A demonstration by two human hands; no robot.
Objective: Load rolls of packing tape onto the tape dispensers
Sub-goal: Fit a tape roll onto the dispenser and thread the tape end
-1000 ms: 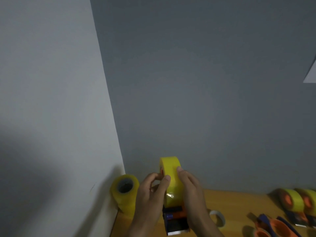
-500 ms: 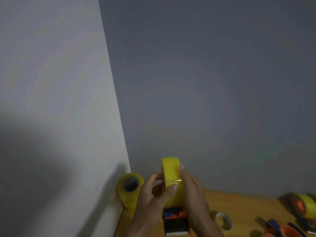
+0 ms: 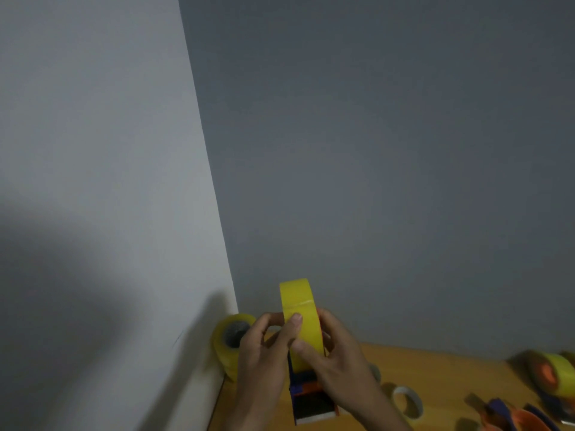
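Fingers of the left hand (image 3: 264,353) curl against the near face of the yellow tape roll (image 3: 300,318), thumb tip laid across its outer band; the right hand (image 3: 336,356) cups the far side, thumb pressed on the band lower down. The roll stands on edge above the orange-and-blue dispenser (image 3: 311,396), evidently seated on its hub, the paired thumbs judged to be hunting the loose tape end for threading. The dispenser rests over the wooden table (image 3: 435,368). A spare roll stack (image 3: 230,340) stands at the wall corner; a loaded dispenser (image 3: 553,374) sits far right. Against the earlier frames, the right thumb has dropped down the band and the view has panned left.
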